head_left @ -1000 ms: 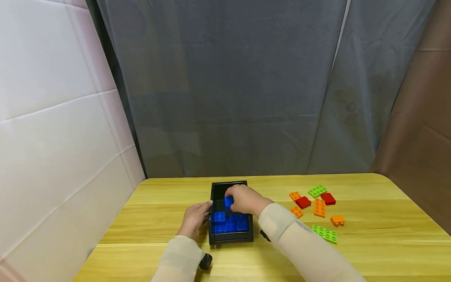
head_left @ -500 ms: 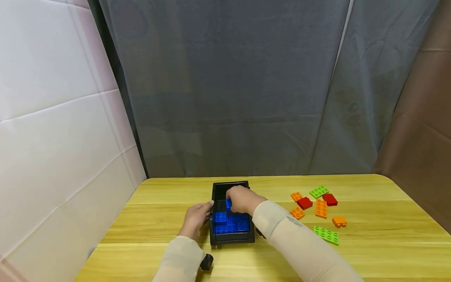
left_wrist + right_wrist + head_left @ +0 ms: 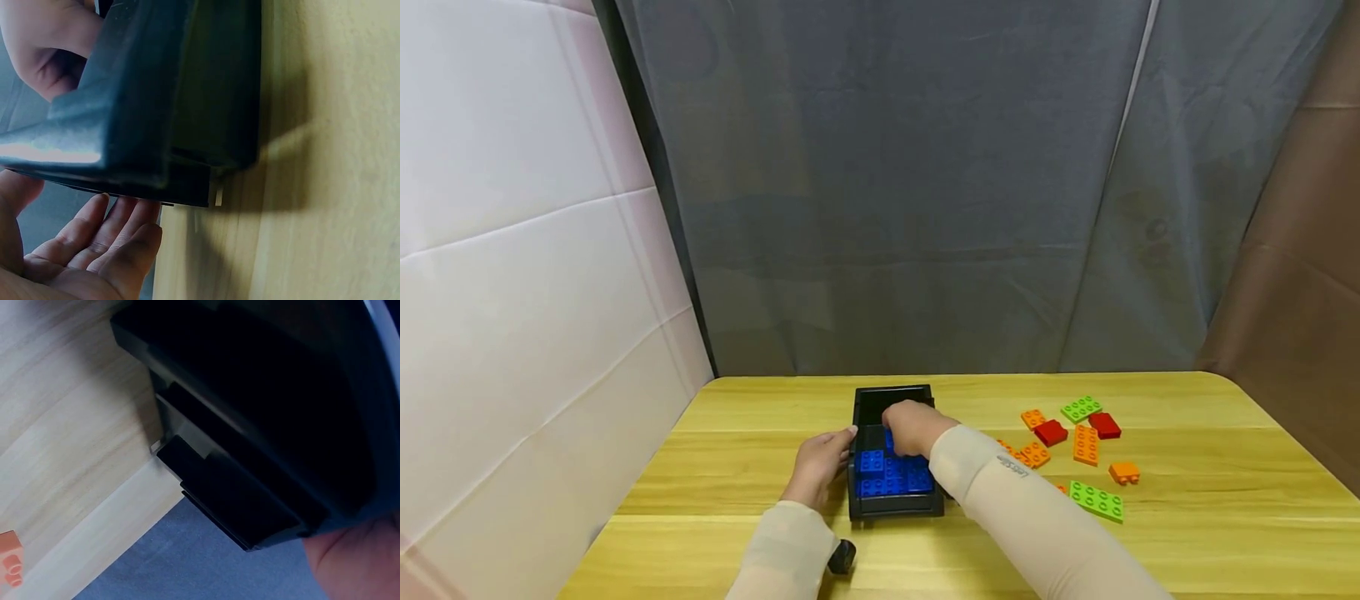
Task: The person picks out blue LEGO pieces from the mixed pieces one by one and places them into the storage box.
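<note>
A black open-topped bin (image 3: 897,507) stands on the table, with several blue toy building bricks (image 3: 872,461) packed in its near half. My right hand (image 3: 913,427) reaches down into the bin and pinches another blue brick (image 3: 889,441) just behind that group; my fingers hide most of it. Against the bin's left wall rests my left hand (image 3: 820,468), its thumb by the rim. In the left wrist view the fingers (image 3: 128,244) touch the outer wall, fairly straight. The right wrist view shows mostly the bin's dark outside (image 3: 262,412).
To the right of the bin lie loose bricks: several orange ones (image 3: 1086,444), two red ones (image 3: 1051,432) and two green ones (image 3: 1097,501). My right forearm partly covers some. A grey curtain (image 3: 880,208) hangs behind the table (image 3: 760,417), with a white sheet (image 3: 535,275) on the left.
My right hand has lowered the blue brick further into the bin, and its forearm has shifted slightly left. The left hand stays at the bin's wall. The head view has turned a little.
</note>
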{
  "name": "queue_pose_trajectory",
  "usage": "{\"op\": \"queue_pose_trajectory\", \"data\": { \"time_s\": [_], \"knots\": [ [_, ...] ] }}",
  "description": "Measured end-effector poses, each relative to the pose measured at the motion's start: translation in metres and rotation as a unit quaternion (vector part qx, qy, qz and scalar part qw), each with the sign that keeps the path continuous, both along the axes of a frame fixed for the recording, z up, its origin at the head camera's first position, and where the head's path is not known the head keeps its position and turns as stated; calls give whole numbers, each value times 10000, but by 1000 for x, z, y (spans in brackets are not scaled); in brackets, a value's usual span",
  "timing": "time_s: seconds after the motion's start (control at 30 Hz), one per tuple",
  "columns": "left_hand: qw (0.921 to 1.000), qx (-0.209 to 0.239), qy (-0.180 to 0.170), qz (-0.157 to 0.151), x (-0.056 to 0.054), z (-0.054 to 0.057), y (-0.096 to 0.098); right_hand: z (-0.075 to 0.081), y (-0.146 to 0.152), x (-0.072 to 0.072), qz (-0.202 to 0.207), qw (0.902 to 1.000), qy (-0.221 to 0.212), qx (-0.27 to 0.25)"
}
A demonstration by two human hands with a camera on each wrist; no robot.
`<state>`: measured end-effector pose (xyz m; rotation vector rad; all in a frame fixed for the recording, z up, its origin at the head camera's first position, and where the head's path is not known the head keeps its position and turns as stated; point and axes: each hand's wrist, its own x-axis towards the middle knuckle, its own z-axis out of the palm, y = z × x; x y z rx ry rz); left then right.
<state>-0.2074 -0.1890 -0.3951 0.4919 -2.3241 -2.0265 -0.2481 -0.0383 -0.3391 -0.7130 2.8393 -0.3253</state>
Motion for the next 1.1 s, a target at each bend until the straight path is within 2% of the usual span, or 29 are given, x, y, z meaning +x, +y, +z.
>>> {"op": "queue_pose_trajectory", "data": {
  "time_s": [0.3, 1.1],
  "knots": [
    [10000, 3, -19, -1, 0, -1, 0, -3, -3, 0, -86, 9994, -119, 312],
    [10000, 0, -22, 45, 0, 0, 0, -7, -9, -1, -247, 9954, 92, 925]
  ]
}}
